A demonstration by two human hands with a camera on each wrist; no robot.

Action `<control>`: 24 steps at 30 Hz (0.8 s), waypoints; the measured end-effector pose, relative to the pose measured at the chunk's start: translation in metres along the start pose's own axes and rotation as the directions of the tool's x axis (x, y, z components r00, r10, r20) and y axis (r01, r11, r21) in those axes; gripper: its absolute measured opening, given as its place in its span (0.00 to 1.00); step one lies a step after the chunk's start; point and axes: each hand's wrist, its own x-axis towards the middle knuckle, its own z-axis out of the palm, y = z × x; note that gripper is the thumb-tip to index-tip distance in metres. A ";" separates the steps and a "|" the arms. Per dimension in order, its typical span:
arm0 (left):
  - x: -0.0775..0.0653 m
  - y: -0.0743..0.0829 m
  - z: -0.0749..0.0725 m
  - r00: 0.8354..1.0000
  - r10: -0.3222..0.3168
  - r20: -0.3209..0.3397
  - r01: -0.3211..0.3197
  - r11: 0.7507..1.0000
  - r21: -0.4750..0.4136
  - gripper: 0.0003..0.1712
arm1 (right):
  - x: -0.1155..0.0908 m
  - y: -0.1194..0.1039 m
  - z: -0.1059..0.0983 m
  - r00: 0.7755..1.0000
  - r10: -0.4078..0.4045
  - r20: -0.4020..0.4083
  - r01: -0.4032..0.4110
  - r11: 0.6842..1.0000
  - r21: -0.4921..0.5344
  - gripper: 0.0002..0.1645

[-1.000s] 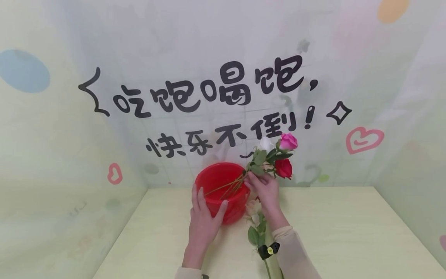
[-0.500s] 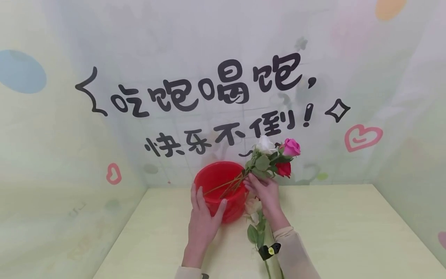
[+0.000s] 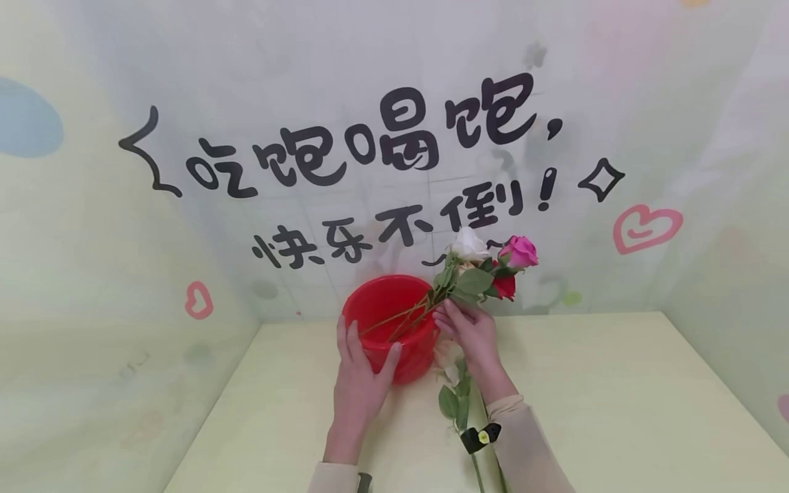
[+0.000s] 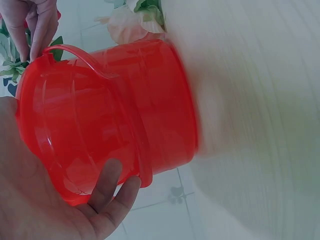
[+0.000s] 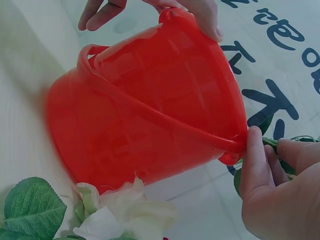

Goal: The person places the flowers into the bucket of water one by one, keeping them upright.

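A red plastic bucket (image 3: 385, 305) stands upright on the table, its handle (image 5: 165, 120) hanging down the side. My left hand (image 3: 360, 390) holds its near left rim, thumb and fingers spread around the wall. At the right rim my right hand (image 3: 474, 342) pinches the stems of several artificial roses. Their heads lean out to the right: a white rose (image 3: 470, 245), a pink rose (image 3: 522, 252) and a red rose (image 3: 505, 286), with green leaves (image 3: 473, 281) below them. The lower stems (image 3: 403, 318) slant down into the bucket.
Pale roses (image 5: 135, 207) with leaves (image 3: 454, 404) lie on the table (image 3: 271, 404) right of the bucket, their stems running toward me beneath the right forearm. A wall (image 3: 333, 287) with black lettering rises close behind the bucket.
The rose heads have turned slightly to the right, with the white one showing more and the red one less. Both hands keep their hold. The head view has tilted down slightly, then up.
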 end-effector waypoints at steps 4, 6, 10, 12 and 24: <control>0.000 0.002 0.000 1.000 0.000 0.004 0.000 1.000 -0.005 0.66 | -0.001 0.000 -0.003 1.000 0.002 -0.001 -0.002 1.000 -0.008 0.24; 0.000 0.002 0.000 1.000 0.000 0.007 0.000 1.000 -0.001 0.66 | -0.002 -0.001 -0.004 1.000 -0.001 -0.003 0.001 1.000 -0.016 0.23; 0.000 0.002 0.001 1.000 -0.005 0.008 0.005 1.000 0.006 0.66 | -0.006 -0.001 -0.007 1.000 0.000 0.005 0.000 1.000 -0.030 0.21; -0.001 0.001 0.001 1.000 -0.009 0.009 0.009 1.000 0.007 0.65 | -0.008 -0.001 -0.009 1.000 0.008 0.011 -0.008 0.999 -0.037 0.21; -0.001 0.003 -0.001 1.000 -0.019 0.004 0.019 1.000 0.024 0.65 | -0.008 -0.012 -0.051 0.996 0.079 0.039 -0.064 0.955 -0.288 0.24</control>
